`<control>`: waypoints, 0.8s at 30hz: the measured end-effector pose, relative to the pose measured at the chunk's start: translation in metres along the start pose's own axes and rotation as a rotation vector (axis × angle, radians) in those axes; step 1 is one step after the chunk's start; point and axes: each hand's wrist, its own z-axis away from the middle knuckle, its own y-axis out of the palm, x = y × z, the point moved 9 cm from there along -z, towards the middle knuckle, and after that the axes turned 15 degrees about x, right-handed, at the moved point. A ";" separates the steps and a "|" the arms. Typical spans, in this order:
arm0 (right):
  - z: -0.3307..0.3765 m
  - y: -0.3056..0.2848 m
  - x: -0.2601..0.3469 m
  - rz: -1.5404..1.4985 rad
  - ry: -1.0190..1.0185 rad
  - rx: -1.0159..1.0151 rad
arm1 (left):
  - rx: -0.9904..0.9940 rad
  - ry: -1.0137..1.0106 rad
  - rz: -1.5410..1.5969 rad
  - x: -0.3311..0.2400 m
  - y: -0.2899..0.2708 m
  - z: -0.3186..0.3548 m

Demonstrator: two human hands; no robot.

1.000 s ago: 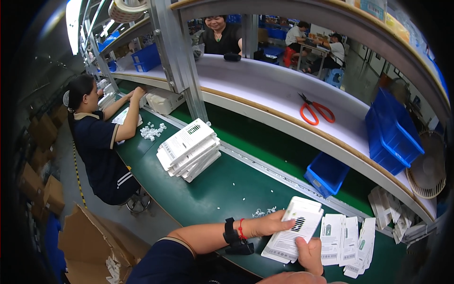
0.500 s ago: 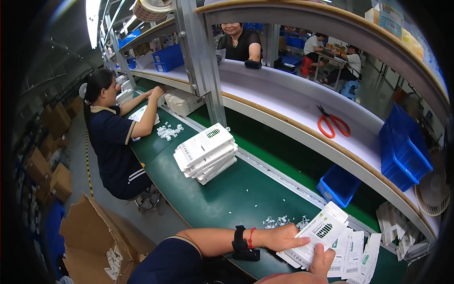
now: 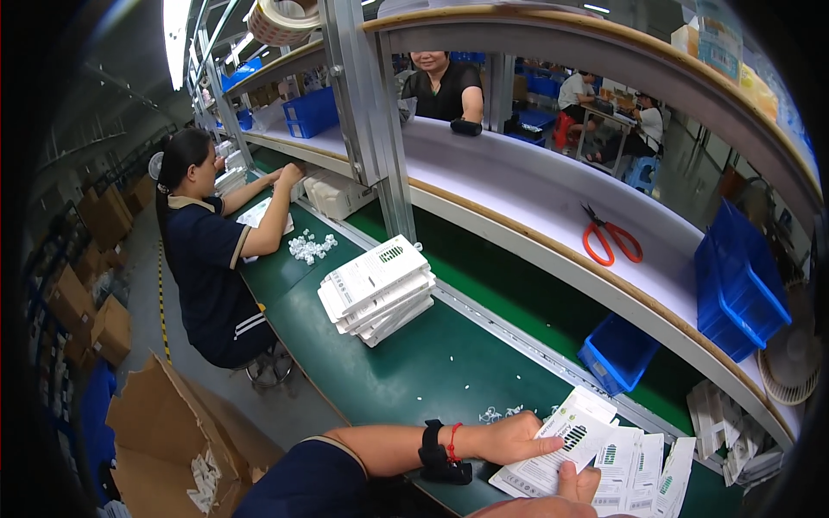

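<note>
Between my two hands is a flat white carton (image 3: 528, 475) with a green printed pattern, held tilted low over the near right of the bench. My left hand (image 3: 511, 439) is closed on its upper left side, thumb across the front. At the lower right edge, my right hand (image 3: 577, 485) grips it with the thumb showing; its other fingers are hidden. Several similar cartons (image 3: 643, 462) lie fanned just right of my right hand. Small clear plastic pieces (image 3: 499, 414) are scattered beyond my left hand. Farther left stands an uneven stack of white cartons (image 3: 377, 274).
The green bench (image 3: 389, 388) runs beneath a shelf carrying red-handled scissors (image 3: 611, 240) and a blue bin (image 3: 738, 281). Another blue bin (image 3: 617, 352) sits below it. A co-worker (image 3: 203, 250) works at the left, near an open cardboard box (image 3: 147, 432).
My hands and the held carton have shifted slightly left, and more of the carton's lower left shows. The whole view has moved a little. Both hands keep their grip.
</note>
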 end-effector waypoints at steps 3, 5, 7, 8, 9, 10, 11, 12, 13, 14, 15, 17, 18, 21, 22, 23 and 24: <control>0.001 0.006 -0.007 0.107 0.066 0.071 | 0.009 -0.021 -0.062 0.000 -0.003 0.000; 0.003 0.009 -0.026 0.106 0.100 0.108 | 0.003 -0.002 -0.058 0.004 0.000 0.001; 0.003 0.013 -0.038 0.103 0.157 0.151 | 0.005 -0.075 -0.050 0.012 -0.002 0.001; 0.001 0.006 -0.025 0.066 0.033 0.090 | 0.008 -0.148 -0.047 0.018 -0.002 0.001; 0.000 -0.001 -0.008 0.029 -0.090 0.030 | 0.007 -0.108 0.004 0.014 -0.002 0.000; 0.002 -0.009 0.009 -0.008 -0.212 -0.032 | 0.028 -0.070 -0.013 0.007 -0.001 0.001; 0.001 -0.012 0.020 -0.079 -0.219 -0.043 | 0.059 -0.048 -0.017 0.005 -0.002 -0.002; -0.001 -0.013 0.030 -0.159 -0.237 -0.045 | 0.079 -0.035 -0.030 0.003 -0.002 -0.002; 0.001 -0.021 0.029 -0.230 -0.266 -0.103 | 0.087 -0.035 -0.020 0.005 -0.002 -0.002; 0.001 -0.031 0.034 -0.357 -0.320 -0.201 | 0.129 -0.051 -0.054 0.010 0.001 -0.002; 0.001 -0.034 0.029 -0.423 -0.284 -0.195 | 0.170 -0.066 -0.089 0.011 0.005 -0.002; 0.004 -0.039 0.024 -0.483 -0.233 -0.200 | 0.189 -0.070 -0.113 0.002 0.004 -0.002; 0.005 -0.039 0.026 -0.459 -0.207 -0.176 | 0.201 -0.077 -0.148 -0.005 0.004 -0.004; 0.003 -0.034 0.037 -0.482 -0.205 -0.162 | 0.166 -0.213 -0.432 -0.017 -0.014 -0.003; 0.001 -0.033 0.040 -0.526 -0.238 -0.167 | 0.131 -0.328 -0.767 -0.014 -0.022 -0.002; 0.000 -0.032 0.035 -0.594 -0.243 -0.186 | 0.142 -0.322 -0.765 -0.011 -0.019 -0.001; 0.000 -0.031 0.036 -0.593 -0.242 -0.199 | -0.028 -0.217 -0.866 -0.022 -0.028 0.002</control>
